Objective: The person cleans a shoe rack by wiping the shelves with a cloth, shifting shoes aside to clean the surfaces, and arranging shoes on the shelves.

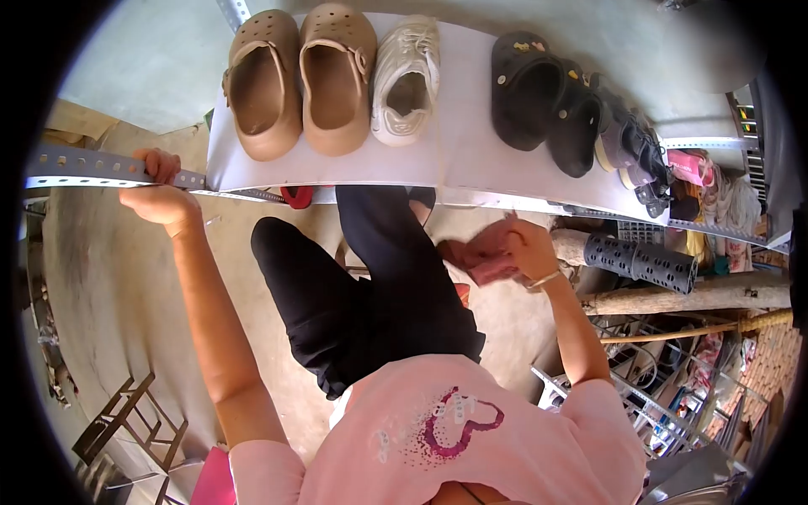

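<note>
My left hand [160, 187] is wrapped round the perforated metal rail [84, 168] of a shelf rack, at the left. In my right hand [532, 251] is a crumpled dull-pink cloth [481, 254], hanging below the shelf's front edge. On the white shelf board [467, 109] stand a pair of tan clogs [268, 139], a single white lace-up sneaker [394, 130] and dark clogs with small charms [513, 118]. Further right is a row of dark shoes [627, 135]. Neither hand touches the footwear.
A small wooden stool frame [130, 421] stands on the floor at lower left. To the right lie a black perforated roll [640, 263], a log [690, 296] and a metal wire rack [640, 362]. A pink package [690, 167] and bags sit beyond the shelf's right end.
</note>
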